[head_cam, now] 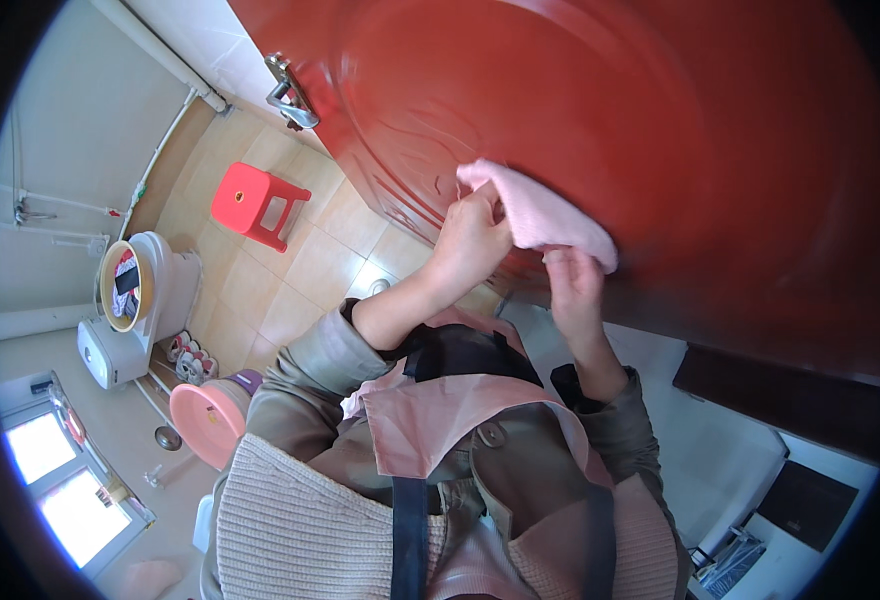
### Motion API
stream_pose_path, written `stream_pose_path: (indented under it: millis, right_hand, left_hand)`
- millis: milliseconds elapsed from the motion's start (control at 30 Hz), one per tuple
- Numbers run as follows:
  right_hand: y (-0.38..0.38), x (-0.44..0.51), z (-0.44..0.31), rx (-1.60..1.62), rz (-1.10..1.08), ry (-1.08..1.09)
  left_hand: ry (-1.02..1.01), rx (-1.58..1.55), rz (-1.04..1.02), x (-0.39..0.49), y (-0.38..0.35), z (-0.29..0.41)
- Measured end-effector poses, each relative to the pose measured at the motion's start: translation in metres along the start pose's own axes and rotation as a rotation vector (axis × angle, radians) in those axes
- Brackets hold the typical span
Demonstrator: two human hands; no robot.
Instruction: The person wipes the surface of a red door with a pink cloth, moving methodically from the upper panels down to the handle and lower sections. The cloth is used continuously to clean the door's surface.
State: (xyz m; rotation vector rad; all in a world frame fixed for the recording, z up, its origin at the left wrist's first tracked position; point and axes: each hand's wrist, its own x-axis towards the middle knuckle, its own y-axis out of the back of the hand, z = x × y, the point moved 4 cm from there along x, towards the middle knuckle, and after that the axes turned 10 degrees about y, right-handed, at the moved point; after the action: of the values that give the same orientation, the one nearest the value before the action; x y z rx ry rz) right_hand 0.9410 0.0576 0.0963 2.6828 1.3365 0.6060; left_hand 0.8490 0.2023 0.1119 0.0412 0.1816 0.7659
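Note:
A folded pink cloth (548,210) is held between my two hands, in front of a glossy red door (597,97) with raised curved moulding. My left hand (473,229) grips the cloth's left end, its fingers curled and partly hidden behind the fabric. At the lower right edge, my right hand (576,281) pinches the cloth between thumb and fingers. Whether the cloth touches the door cannot be told. A metal lever handle (290,97) sits on the door's left edge, well away from both hands.
A red plastic stool (256,202) stands on the tiled floor (297,262). A basin of clothes (126,285) rests on the white toilet (177,277), with shoes (192,358) beside it. A pink basin (207,424) is at lower left. Dark mats (807,502) lie at right.

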Motion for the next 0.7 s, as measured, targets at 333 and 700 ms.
stream_pose_path:
  millis: [333, 700]
  right_hand:
    - [0.004, -0.015, 0.019, 0.089, 0.080, 0.021]
    - [0.049, -0.023, -0.033, 0.184, 0.155, 0.212]
  left_hand:
    - [-0.257, 0.393, 0.106, -0.010, -0.032, 0.024]
    - [-0.594, 0.231, 0.195, -0.031, -0.051, 0.085]
